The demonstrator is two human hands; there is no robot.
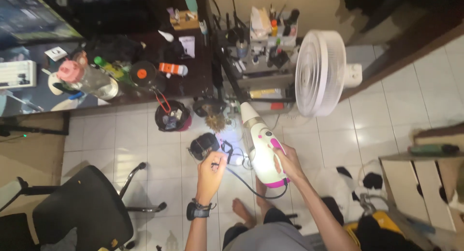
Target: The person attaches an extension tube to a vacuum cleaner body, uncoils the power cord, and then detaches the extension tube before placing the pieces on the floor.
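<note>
black wristwatch (197, 210), grey shorts (270, 236), bare feet (240, 208)

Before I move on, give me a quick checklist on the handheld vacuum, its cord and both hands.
1. Right hand gripping the white and pink handheld vacuum: ok.
2. Left hand pinching the black cord end: ok.
3. Cord plugged in: cannot tell.
4. Nozzle clear of the white fan: ok.
5. Floor ahead free: not ok, a black brush and black bin lie there.
</note>
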